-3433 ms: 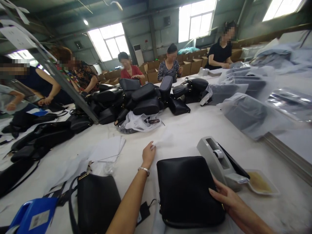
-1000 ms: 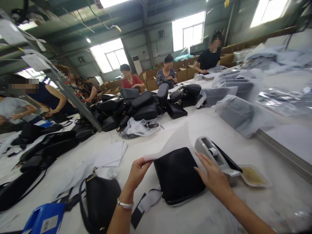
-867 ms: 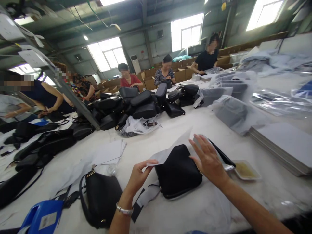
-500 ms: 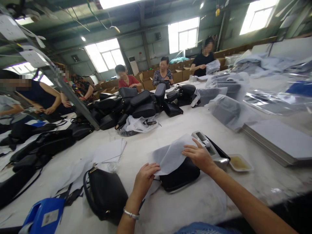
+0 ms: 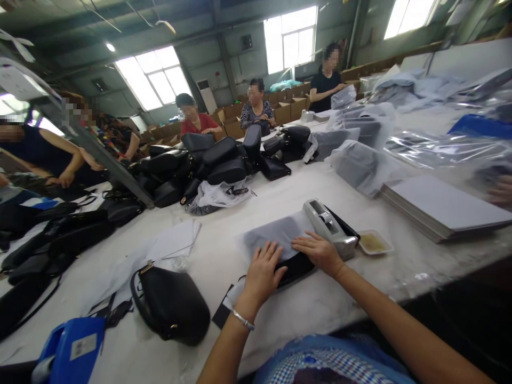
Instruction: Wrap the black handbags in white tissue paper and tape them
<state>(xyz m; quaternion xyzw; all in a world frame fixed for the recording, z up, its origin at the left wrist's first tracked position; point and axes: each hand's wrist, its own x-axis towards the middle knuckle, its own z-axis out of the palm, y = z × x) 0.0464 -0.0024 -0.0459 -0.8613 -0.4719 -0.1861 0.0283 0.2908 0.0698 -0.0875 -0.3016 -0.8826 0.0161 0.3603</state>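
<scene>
A translucent white sheet (image 5: 272, 232) lies over a black bag (image 5: 298, 268) in front of me, with the bag's near edge showing. My left hand (image 5: 264, 269) rests flat on the sheet's near left part, fingers spread. Flat on its right part is my right hand (image 5: 318, 252), fingers stretched out. A grey tape dispenser (image 5: 330, 226) stands just beyond my right hand. To the left, a black handbag (image 5: 176, 304) with a strap sits on the table. A dark card lies beside my left wrist.
Black bags (image 5: 216, 160) are heaped at the back. A stack of grey boards (image 5: 444, 205) and a small tray (image 5: 374, 242) are at right. A blue object (image 5: 76, 349) stands front left. A metal post (image 5: 100, 149) slants at left. Several people work around the table; a blurred hand shows far right.
The sheet, raised between my hands before, now lies flat on the black bag. My left hand has moved right and onto it; my right hand has lowered. The view has shifted.
</scene>
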